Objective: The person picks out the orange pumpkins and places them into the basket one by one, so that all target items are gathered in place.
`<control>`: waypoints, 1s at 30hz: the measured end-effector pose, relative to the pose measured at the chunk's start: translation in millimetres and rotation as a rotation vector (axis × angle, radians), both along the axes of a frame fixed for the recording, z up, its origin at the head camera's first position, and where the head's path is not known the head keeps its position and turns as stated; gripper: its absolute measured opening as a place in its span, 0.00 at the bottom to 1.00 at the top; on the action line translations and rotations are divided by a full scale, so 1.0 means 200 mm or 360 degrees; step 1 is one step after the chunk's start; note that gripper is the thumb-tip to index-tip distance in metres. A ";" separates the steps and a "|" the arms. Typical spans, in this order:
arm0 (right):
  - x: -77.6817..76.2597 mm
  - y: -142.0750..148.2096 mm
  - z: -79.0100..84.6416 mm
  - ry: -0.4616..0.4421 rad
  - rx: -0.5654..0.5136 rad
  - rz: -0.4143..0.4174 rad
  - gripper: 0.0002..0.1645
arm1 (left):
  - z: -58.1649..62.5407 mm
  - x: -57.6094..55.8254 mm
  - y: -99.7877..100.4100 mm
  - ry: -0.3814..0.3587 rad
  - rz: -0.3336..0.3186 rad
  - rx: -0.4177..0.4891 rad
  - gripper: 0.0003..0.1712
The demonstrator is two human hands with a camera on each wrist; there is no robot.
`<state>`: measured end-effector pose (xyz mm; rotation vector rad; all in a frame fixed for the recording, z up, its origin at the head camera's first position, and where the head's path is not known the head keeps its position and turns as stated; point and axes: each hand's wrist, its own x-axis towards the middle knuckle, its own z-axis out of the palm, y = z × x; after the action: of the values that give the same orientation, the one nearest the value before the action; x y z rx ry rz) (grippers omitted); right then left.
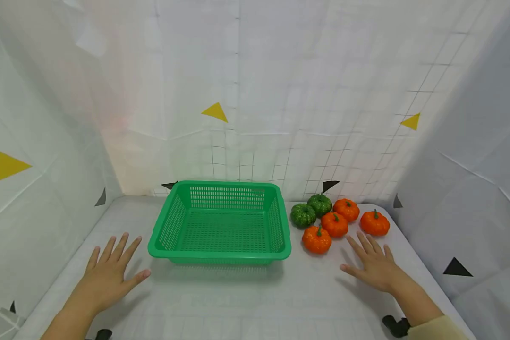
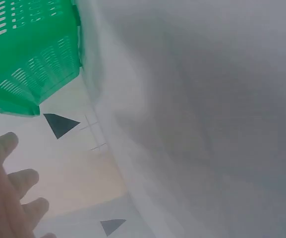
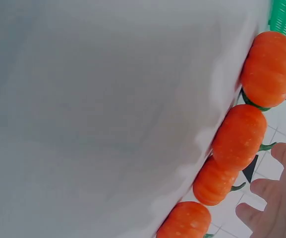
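Observation:
A green plastic basket point(image 1: 221, 255) with slotted walls stands on the white table, its inside bare. To its right lie several small orange pumpkins point(image 1: 317, 240) and two dark green pumpkins point(image 1: 303, 216) in a loose cluster. My left hand point(image 1: 106, 278) hovers over the table left of the basket, fingers spread, holding nothing. On the other side, my right hand point(image 1: 375, 268) is held just in front of the pumpkins with fingers spread and apart from them. The right wrist view shows its fingertips point(image 3: 261, 187) near the orange pumpkins' stems.
White sheeting with yellow and black triangles forms the back wall point(image 1: 255, 94) and both side walls point(image 1: 484, 189). A black object point(image 1: 396, 326) sits below the right wrist, and another black piece point(image 1: 104, 334) shows at the bottom edge near the left wrist.

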<state>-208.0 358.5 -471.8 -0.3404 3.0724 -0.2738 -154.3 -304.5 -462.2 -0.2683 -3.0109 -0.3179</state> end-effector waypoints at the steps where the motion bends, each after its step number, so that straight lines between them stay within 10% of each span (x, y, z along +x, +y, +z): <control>1: 0.00 -0.01 0.00 0.0001 -0.0003 0.0001 0.57 | 0.01 0.00 0.00 0.0011 -0.0004 0.0006 0.53; 30: -0.06 -0.19 -0.01 0.0172 -0.0262 0.0108 0.52 | 0.01 -0.08 0.13 0.0386 -0.0157 0.0415 0.42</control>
<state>-220.7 320.4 -473.0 -0.4801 3.1429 -0.5240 -170.3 -278.7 -460.7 -0.4001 -2.6863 -0.6311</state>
